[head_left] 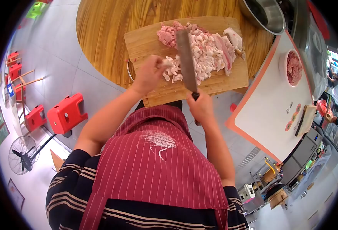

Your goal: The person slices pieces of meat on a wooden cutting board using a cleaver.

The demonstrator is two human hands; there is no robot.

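My right hand (201, 106) is wrapped round the dark handle of a cleaver (187, 57), whose long blade points away from me over the cutting board (146, 42). Beneath and around the blade lies a heap of chopped pale, fatty meat (203, 50). A pinker pile of cut meat (168, 34) sits at the board's far left. Larger slabs of meat (225, 51) rest on the right. At the left edge of the pale pieces, my left hand (150, 74) has its fingers drawn together at a small whitish piece of meat, partly blurred.
The board lies on a round wooden table (103, 34). A metal bowl (267, 17) stands at the far right. On a white table (270, 99) to my right is a white bowl of minced meat (293, 68). Red stools (66, 114) and a fan (23, 155) stand left.
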